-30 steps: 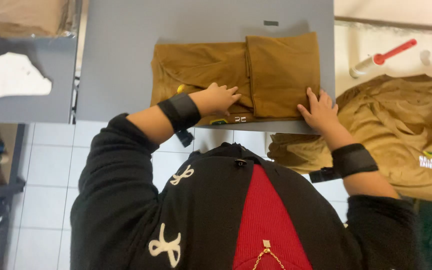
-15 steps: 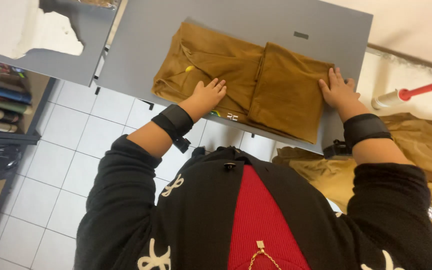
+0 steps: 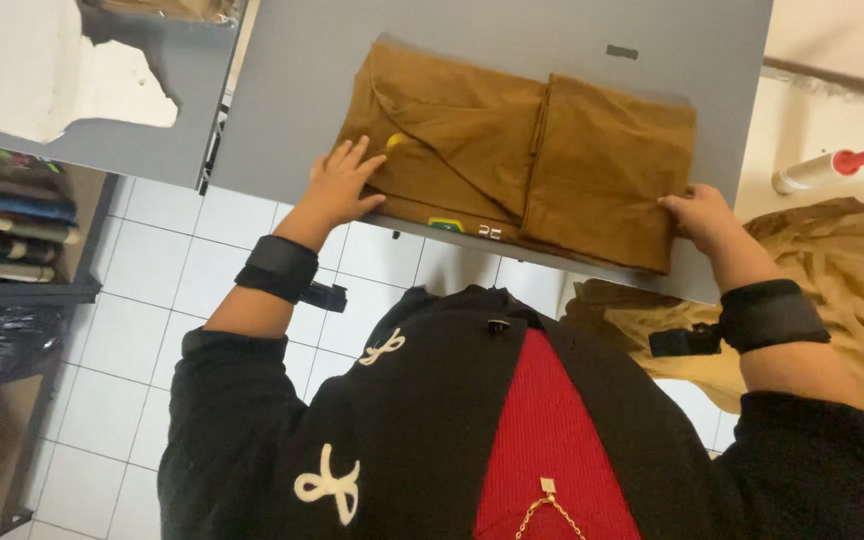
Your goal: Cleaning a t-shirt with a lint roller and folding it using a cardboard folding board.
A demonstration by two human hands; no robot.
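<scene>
At centre frame your left hand (image 3: 340,183) lies spread flat, pinning the folded brown garment (image 3: 522,160); your right hand (image 3: 697,212) pinches its lower right corner to square it.

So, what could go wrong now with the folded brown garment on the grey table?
1. The folded brown garment lies at the near edge of the grey table; it might slide off onto the tiled floor.
2. The right hand grips only the corner, while the left hand lies flat, so a pull may open the fold.
</scene>
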